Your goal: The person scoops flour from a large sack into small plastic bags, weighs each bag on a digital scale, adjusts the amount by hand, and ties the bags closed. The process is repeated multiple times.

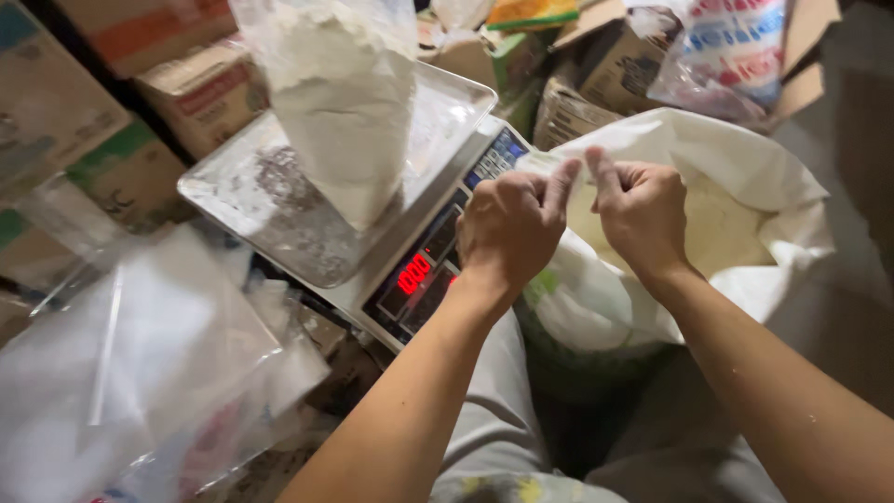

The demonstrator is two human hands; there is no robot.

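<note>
A: Quick pass. We've got both hands over the big white sack of powder at right. Left hand is clenched, thumb and forefinger pinching something thin and pale near the sack's rim; right hand is clenched the same way, pinching beside it

B: Agreed. We can't tell what's pinched, maybe a clear bag's mouth or a fold of the sack's edge. Too small and pale against the cloth

A: We note the filled clear bag of white powder stands upright on the steel pan of the digital scale, red digits lit. It leans a bit toward the camera

B: Loose empty plastic bags lie at lower left, cardboard cartons stacked behind the scale

A: For doing it well, we'd judge: keep the pinch points close together and pull apart evenly so thin film doesn't tear, and work over the sack so spilled powder drops back in

B: Fine, and keep elbows off the scale pan
</note>
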